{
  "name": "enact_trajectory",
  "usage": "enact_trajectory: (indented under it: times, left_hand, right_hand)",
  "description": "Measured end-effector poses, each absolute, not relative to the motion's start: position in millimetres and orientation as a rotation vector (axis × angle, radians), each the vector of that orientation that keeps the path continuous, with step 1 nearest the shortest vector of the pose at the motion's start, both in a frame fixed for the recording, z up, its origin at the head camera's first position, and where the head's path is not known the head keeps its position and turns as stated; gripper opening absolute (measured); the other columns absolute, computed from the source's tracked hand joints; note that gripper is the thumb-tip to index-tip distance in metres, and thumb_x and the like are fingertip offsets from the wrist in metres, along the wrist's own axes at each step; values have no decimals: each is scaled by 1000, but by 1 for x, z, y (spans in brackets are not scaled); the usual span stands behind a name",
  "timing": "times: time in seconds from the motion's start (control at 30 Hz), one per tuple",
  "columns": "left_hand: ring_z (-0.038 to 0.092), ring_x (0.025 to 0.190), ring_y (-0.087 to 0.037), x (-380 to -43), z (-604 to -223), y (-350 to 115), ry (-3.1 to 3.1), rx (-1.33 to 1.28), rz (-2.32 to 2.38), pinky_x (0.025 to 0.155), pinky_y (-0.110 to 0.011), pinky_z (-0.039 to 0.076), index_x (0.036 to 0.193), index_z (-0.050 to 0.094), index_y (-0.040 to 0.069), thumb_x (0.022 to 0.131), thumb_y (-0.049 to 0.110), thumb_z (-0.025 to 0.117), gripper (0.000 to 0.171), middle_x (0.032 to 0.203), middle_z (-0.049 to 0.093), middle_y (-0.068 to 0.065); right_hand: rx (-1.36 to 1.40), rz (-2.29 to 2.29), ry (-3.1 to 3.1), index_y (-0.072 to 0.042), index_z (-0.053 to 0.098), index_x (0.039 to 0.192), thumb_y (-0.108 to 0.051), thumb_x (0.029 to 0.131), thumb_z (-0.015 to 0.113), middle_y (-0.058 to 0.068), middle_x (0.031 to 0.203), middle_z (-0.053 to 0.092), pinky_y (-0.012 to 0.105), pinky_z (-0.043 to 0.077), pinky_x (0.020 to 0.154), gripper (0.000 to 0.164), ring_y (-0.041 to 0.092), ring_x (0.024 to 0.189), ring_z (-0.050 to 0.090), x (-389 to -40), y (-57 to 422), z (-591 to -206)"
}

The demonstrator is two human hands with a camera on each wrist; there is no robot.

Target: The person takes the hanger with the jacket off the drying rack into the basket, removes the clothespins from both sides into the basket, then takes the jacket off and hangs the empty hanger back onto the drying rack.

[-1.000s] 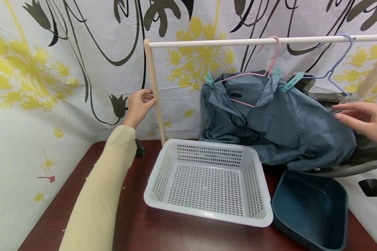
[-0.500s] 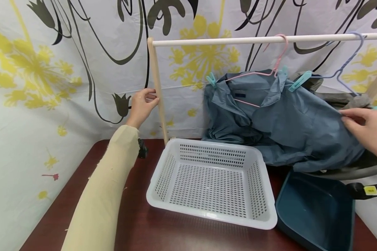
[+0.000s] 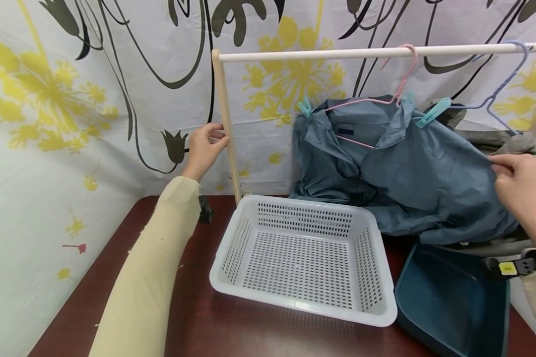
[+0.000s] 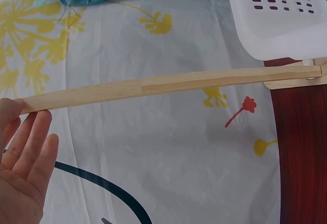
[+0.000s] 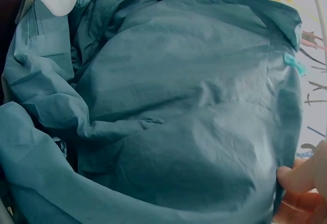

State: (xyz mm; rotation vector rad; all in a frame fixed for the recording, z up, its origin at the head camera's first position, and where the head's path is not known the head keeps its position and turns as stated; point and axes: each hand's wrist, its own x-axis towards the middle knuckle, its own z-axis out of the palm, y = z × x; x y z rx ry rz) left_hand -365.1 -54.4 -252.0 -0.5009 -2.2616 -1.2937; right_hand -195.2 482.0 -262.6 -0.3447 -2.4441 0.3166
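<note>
With thumb against fingers, my right hand (image 3: 524, 183) pinches the blue garment (image 3: 429, 173) at one o'clock, my left hand (image 3: 204, 148) lightly pinching the post (image 3: 225, 114) at eleven, and this cloth (probably light, soft, slippery) should handle best by its upper edge.

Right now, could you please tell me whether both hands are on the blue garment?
No, only the right hand pinches the blue garment, while the left hand holds the wooden post.
</note>
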Motion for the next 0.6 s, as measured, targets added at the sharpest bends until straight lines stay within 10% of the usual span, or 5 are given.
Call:
enact_trajectory:
  times: [0.23, 0.6]
  left_hand:
    - [66, 81, -29, -365, -251, -53, -2263, -481, -1278, 72, -35, 52, 111, 63, -1, 86, 9, 66, 27, 95, 67, -18]
    - [65, 81, -32, -367, -256, -53, -2253, -488, -1300, 73, -36, 52, 112, 62, -4, 86, 8, 67, 29, 96, 66, -20]
  right_hand:
    - [-415, 300, -2402, 14, 53, 118, -2, 96, 33, 34, 110, 47, 61, 31, 79, 33, 50, 100, 41, -213, 511, -282]
    - [-483, 375, -2391, 15, 47, 124, -1, 98, 26, 35, 113, 45, 58, 34, 68, 38, 50, 92, 43, -214, 518, -285]
